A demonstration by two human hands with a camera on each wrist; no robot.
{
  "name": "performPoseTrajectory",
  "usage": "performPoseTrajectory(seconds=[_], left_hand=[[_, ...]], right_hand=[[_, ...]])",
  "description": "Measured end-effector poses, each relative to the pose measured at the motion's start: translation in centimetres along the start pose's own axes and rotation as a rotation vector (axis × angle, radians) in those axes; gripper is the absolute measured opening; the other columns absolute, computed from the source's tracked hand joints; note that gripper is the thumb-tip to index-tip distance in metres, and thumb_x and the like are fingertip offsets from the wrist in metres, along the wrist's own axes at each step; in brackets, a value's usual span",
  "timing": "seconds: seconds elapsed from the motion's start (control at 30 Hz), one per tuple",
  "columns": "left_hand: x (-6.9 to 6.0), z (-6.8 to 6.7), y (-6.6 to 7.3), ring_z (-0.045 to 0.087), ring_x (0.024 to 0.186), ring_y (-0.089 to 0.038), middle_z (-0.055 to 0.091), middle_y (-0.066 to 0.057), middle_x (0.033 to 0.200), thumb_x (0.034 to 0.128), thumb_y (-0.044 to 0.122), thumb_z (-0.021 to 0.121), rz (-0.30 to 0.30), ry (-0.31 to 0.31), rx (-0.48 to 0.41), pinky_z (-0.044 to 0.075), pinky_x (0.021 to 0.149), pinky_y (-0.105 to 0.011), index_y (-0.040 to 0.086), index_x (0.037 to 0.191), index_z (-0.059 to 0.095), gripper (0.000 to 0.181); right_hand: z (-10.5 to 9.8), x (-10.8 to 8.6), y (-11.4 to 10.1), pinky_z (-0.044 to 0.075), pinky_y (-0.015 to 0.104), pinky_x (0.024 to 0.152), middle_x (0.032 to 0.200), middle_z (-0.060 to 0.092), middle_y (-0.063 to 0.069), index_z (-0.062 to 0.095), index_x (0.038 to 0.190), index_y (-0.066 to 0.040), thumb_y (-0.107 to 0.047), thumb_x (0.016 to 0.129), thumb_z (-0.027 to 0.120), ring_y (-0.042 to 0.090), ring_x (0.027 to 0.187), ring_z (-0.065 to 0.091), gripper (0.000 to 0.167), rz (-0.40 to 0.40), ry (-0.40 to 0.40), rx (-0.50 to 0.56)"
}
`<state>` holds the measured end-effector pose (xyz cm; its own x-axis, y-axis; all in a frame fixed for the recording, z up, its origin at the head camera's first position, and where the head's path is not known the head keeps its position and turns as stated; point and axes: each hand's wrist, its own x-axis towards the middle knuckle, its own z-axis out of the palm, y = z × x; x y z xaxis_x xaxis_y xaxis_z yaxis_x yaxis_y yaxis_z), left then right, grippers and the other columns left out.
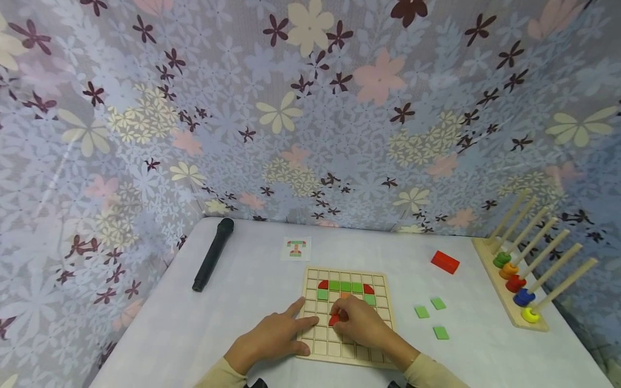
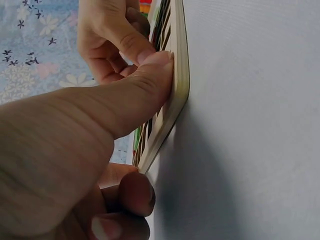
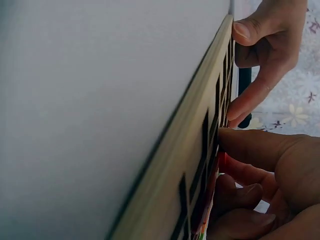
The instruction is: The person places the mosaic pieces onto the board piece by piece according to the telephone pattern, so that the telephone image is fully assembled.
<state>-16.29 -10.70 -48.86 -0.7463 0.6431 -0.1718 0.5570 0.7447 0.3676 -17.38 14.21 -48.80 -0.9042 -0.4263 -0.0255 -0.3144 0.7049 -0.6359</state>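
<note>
A wooden grid board (image 1: 320, 347) lies on the table, with green tiles (image 1: 345, 286) in a row near its top and a curved red tile (image 1: 323, 284) at each end. Lighter green tiles (image 1: 322, 294) sit below those ends, and an orange tile (image 1: 345, 295) shows partly above my right hand. My left hand (image 1: 274, 335) rests on the board's left side with thumb and fingers spread. Over the middle of the grid, my right hand (image 1: 361, 322) pinches a red tile (image 1: 333, 320) between thumb and index finger. The right wrist view shows that red tile (image 3: 222, 161) mostly hidden.
A small pattern card (image 1: 296, 249) lies behind the board. Three loose green tiles (image 1: 441, 333) and a red block (image 1: 445, 262) are to the right. Farther right stands a peg rack (image 1: 521, 318) with coloured rings. A black microphone (image 1: 213, 256) lies at the left.
</note>
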Motion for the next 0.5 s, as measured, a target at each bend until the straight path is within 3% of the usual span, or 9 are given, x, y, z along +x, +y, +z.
performPoseTrajectory(seconds=[0.2, 0.5], left_hand=[[-0.06, 0.03, 0.09, 0.072, 0.102, -0.028, 0.031, -0.019, 0.163, 0.0853, 0.057, 0.069, 0.006, 0.009, -0.004, 0.053, 0.091, -0.054, 0.034, 0.149, 0.053, 0.070], [0.01, 0.11, 0.02, 0.071, 0.105, -0.027, 0.030, -0.018, 0.164, 0.0861, 0.058, 0.067, -0.003, 0.001, -0.009, 0.052, 0.093, -0.054, 0.034, 0.150, 0.052, 0.070]], right_hand=[[-0.04, -0.09, -0.25, 0.041, 0.028, 0.061, 0.081, 0.053, -0.005, 0.072, 0.097, -0.014, -0.011, 0.080, 0.077, 0.010, 0.072, 0.047, 0.018, 0.009, 0.003, -0.049], [-0.21, -0.14, -0.05, 0.041, 0.026, 0.061, 0.079, 0.052, -0.009, 0.076, 0.096, -0.015, -0.013, 0.087, 0.076, 0.006, 0.070, 0.046, 0.009, -0.036, 0.023, -0.099]])
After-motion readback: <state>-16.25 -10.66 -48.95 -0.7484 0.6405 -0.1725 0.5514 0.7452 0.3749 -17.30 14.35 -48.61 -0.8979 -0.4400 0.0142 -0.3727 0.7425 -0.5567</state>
